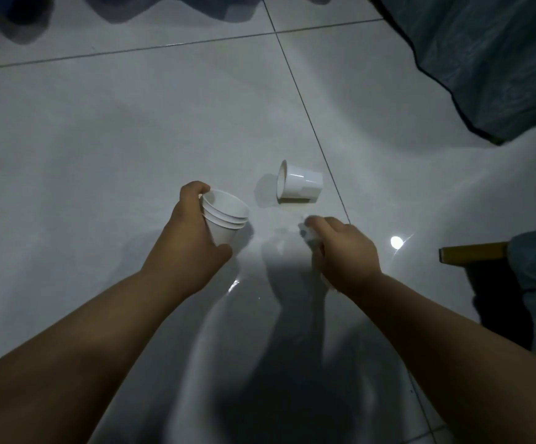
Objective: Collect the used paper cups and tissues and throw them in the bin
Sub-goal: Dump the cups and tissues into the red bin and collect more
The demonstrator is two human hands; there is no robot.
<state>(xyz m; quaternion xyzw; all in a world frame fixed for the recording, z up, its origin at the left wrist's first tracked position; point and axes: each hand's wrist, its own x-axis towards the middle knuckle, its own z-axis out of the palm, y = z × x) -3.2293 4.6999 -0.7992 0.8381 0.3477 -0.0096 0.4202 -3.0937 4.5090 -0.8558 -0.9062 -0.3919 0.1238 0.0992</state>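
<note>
— Three paper cups nested into one stack (226, 219), far left: who has them?

— The left hand (193, 233). Its fingers and thumb curl round the stack's wall, and the mouths tip up and to the right, above the tiled floor (100, 139).

— And the next thing along?

— A loose paper cup (300, 184), on its side on the floor and apart from both hands. Its long axis runs left to right: the open mouth faces left, toward the stack, and the base points right.

— Then the tissue?

— A crumpled tissue (308, 233) sits nearer the camera than the cup. It is bunched in the right hand (348, 248), whose fingers curl over it low above the floor. Whether it touches the tile I cannot tell.

— Which hand is nearer the loose cup?

— The right, I judge, since the cup lies just beyond its knuckles and slightly left. But that hand is full of tissue, so it could spare only a fingertip pinch on the rim. The left is a little further off. To nest the cup into the stack, its base would have to be turned toward the stack's mouth, because at present mouth faces mouth.

— Further right?

— A blue cloth (484, 59) hangs at the upper right, with a wooden edge (471, 253) below it. No bin is in view, so the throwing away is not yet near.
</note>
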